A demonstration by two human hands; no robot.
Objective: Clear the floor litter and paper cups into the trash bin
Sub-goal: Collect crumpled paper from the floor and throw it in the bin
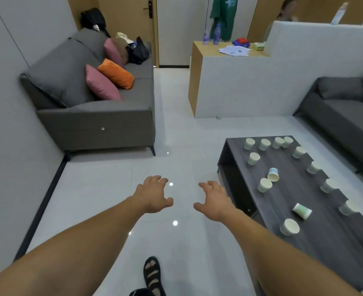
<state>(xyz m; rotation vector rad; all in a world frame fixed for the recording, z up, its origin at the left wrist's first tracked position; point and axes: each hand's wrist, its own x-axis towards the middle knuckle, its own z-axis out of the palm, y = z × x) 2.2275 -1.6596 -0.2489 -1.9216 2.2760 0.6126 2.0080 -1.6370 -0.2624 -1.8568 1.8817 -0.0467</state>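
Notes left hand [152, 194] empty, fingers spread and loosely curled, held over floor [112, 189]. Notes right hand [215, 201] likewise empty and half-open, just beside near edge of desk [293, 189]. Locates paper cups [264, 185] scattered across desk, rightward of right hand; most upright, two lying on their sides. Sees no trash bin in view. Judges right hand nearer; rightward reach called for.

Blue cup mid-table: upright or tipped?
Tipped: the blue cup lies on its side on the table, mouth toward the camera.
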